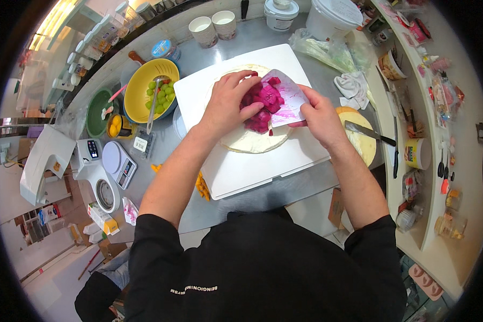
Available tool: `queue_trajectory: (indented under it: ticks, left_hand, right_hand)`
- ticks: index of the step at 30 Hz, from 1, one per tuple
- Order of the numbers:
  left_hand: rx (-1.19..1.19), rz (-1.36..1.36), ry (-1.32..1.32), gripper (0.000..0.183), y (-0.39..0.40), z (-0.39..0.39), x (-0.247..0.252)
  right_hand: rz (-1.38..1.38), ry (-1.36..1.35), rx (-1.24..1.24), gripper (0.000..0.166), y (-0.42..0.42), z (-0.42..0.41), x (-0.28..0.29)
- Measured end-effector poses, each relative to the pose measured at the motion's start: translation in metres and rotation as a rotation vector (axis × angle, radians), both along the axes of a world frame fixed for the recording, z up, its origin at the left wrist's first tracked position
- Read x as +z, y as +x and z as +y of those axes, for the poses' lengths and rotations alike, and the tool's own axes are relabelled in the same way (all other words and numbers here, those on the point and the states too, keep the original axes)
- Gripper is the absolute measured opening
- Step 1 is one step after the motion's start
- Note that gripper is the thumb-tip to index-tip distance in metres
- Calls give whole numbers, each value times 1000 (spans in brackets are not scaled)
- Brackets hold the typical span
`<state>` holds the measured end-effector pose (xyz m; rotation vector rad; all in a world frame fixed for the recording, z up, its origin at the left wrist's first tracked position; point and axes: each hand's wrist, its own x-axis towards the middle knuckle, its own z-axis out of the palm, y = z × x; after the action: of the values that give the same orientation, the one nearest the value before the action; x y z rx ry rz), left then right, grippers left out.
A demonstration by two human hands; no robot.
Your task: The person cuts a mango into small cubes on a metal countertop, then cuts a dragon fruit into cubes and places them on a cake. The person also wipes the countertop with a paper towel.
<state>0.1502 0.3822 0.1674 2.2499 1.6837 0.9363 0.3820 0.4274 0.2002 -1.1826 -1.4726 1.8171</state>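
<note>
A round cream-covered cake layer (253, 143) lies on a white board (241, 173). Over it, my right hand (316, 112) grips a flat white scraper (292, 102) stained pink, tilted down to the left. Chunks of magenta fruit, apparently dragon fruit (261, 98), rest on the scraper and on the cream. My left hand (229, 100) is spread above the cake with its fingers at the fruit's left side; whether it holds a piece is hidden. To the right of the board, a palette knife (364, 131) lies across another sponge layer (358, 149).
Left of the board stand a yellow bowl (135, 92) of green grapes with a spoon, a green bowl (96, 108) and a kitchen scale (118, 163). Paper cups (203, 32), a white tub (332, 18) and a piping bag (326, 52) are behind. A shelf runs along the right.
</note>
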Motion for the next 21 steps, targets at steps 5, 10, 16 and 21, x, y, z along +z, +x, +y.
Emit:
queue_trajectory:
  ticks: [5, 10, 16, 21]
  left_hand:
    - [-133, 89, -51, 51, 5, -12, 7]
    - [-141, 208, -101, 38, -5, -23, 3]
    - [-97, 184, -113, 28, -15, -41, 5]
    - [15, 18, -56, 29, -9, -47, 14]
  right_hand:
    - [-280, 277, 132, 48, 3, 13, 23]
    - [-481, 590, 126, 43, 0, 11, 28]
    - [-562, 884, 168, 44, -5, 0, 34]
    - [-549, 872, 153, 48, -9, -10, 44]
